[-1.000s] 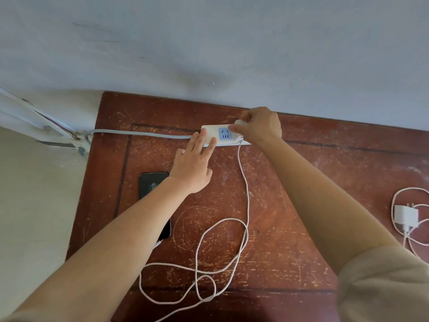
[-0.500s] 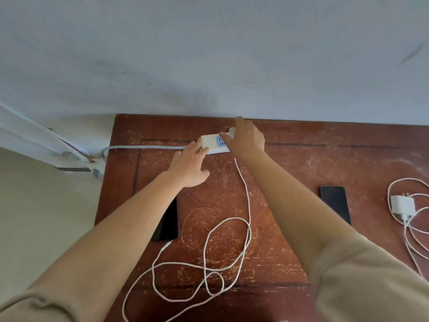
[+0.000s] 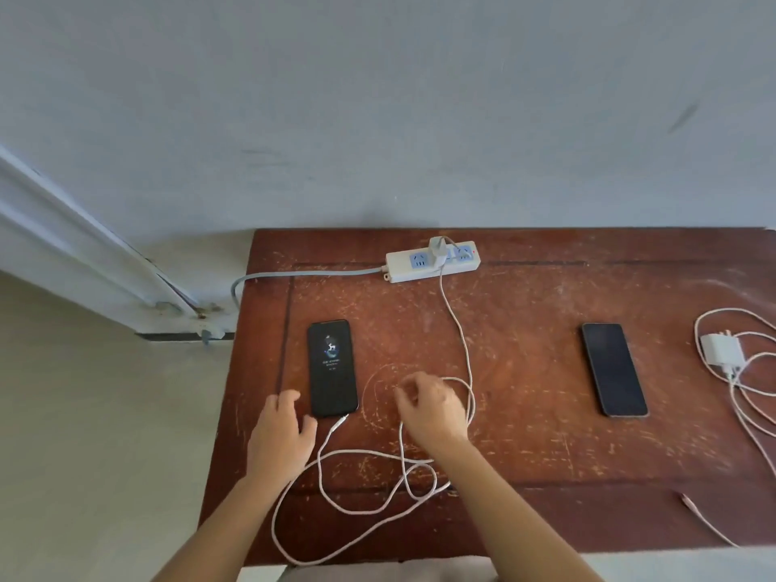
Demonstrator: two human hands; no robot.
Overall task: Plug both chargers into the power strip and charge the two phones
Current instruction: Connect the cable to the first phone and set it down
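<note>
Left hand point(image 3: 279, 438) hovered palm-down at the near-left of the wooden table point(image 3: 546, 434), fingers point(image 3: 289, 399) loosely spread and curled, gripping nothing, fingertips just beside the near-left corner of the left phone point(image 3: 332, 367); contact couldn't be told. Right hand point(image 3: 432, 409) sat over the table's middle, fingers half-curled, empty, above a loop of the white cable point(image 3: 462, 342); whether it touched the cable couldn't be told. Left phone lay face up, screen lit with a small graphic and lines of text too small to read, and the cable's plug was in its near end. That cable ran in loose coils across the near table and up to the white charger point(image 3: 438, 250), which stood plugged into the white power strip point(image 3: 432, 262) at the far edge by the wall point(image 3: 378, 98). Strip had blue socket faces and a small red light at its right end; its grey cord point(image 3: 302, 275) led off the left side. Right phone point(image 3: 614, 369) lay face up, screen dark, nothing plugged in. Second charger point(image 3: 723, 349) lay at the far right with its own coiled white cable point(image 3: 747, 396), unplugged, well apart from the strip. No brand markings readable.
</note>
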